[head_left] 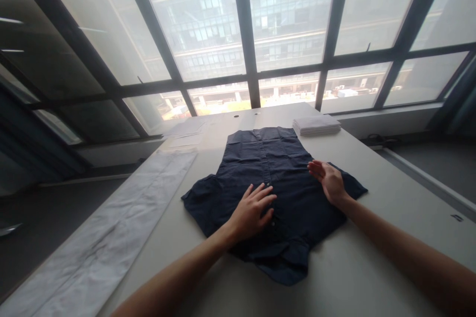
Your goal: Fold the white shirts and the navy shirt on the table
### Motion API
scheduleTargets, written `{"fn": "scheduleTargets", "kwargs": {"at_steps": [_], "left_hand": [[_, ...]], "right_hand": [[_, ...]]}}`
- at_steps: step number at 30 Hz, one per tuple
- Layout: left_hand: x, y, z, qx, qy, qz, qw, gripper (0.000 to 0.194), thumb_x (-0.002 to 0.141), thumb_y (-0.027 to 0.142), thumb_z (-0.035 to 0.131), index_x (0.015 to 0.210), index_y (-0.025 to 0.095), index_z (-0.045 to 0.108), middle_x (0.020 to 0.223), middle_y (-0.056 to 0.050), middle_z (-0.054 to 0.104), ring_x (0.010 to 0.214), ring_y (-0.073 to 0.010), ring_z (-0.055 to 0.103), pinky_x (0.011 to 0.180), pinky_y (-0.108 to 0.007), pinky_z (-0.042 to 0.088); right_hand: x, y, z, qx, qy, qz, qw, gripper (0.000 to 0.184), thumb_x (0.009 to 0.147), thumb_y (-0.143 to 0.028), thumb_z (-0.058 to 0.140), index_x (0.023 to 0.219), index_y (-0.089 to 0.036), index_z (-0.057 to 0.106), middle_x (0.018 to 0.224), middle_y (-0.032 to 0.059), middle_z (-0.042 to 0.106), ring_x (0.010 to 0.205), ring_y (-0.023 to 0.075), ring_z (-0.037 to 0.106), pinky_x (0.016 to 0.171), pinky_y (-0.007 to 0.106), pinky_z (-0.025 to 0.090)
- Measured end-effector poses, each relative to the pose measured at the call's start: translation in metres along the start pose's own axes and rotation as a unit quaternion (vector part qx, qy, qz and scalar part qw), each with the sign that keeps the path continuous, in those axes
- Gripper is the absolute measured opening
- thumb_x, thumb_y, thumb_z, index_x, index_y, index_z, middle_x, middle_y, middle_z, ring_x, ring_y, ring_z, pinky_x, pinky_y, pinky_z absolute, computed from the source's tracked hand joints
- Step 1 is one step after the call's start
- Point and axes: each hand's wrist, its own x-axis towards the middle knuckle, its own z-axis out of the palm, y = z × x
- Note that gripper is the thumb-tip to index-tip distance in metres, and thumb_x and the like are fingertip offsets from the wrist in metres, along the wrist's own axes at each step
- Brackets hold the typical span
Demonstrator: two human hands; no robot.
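A dark navy button-up shirt (245,163) lies spread on a white table, its button placket up and its collar end toward me. The two short sleeves stick out to the left and right. My left hand (254,209) rests on the shirt's middle near the buttons, palm down with fingers spread. On the shirt's right side, by the right sleeve, my right hand (327,181) is held edge-on with its fingers stretched out. Neither hand grips any cloth that I can see.
A folded white stack (317,125) sits at the table's far right. Thin white sheets (184,132) lie at the far left. Along the left edge runs a long wrinkled white cloth (107,237). Beyond the white table (394,237) stand large windows with dark frames.
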Motion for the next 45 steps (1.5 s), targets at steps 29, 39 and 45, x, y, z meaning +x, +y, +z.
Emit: {"fn": "scheduleTargets", "kwargs": {"at_steps": [29, 39, 45], "left_hand": [[0.007, -0.012, -0.008, -0.340, 0.033, -0.063, 0.938, 0.055, 0.097, 0.047, 0.056, 0.146, 0.023, 0.054, 0.155, -0.009, 0.047, 0.146, -0.0315, 0.037, 0.121, -0.050, 0.030], [-0.002, -0.073, -0.028, -0.727, -0.115, -0.223, 0.639, 0.044, 0.102, 0.039, 0.046, 0.141, 0.021, 0.057, 0.146, -0.012, 0.057, 0.135, -0.0294, 0.053, 0.117, -0.049, 0.038], [-0.030, -0.151, -0.051, -0.739, 0.099, -0.313, 0.589, 0.036, 0.102, 0.026, 0.044, 0.130, 0.011, 0.061, 0.136, -0.018, 0.063, 0.121, -0.0280, 0.065, 0.102, -0.043, 0.053]], "right_hand": [[-0.048, -0.003, 0.023, 0.064, -0.252, 0.238, 0.936, 0.037, 0.102, -0.042, 0.041, 0.117, -0.022, 0.069, 0.123, 0.0114, 0.073, 0.116, 0.0283, 0.067, 0.101, 0.050, 0.051], [-0.020, 0.008, 0.003, 0.069, -0.200, 0.348, 0.913, 0.034, 0.103, -0.032, 0.043, 0.125, -0.014, 0.062, 0.126, 0.0192, 0.069, 0.119, 0.0288, 0.066, 0.097, 0.049, 0.056], [0.024, -0.015, -0.026, 0.075, -0.069, 0.227, 0.969, 0.033, 0.102, -0.026, 0.035, 0.116, -0.015, 0.063, 0.120, 0.0194, 0.070, 0.111, 0.0275, 0.070, 0.089, 0.047, 0.062]]}}
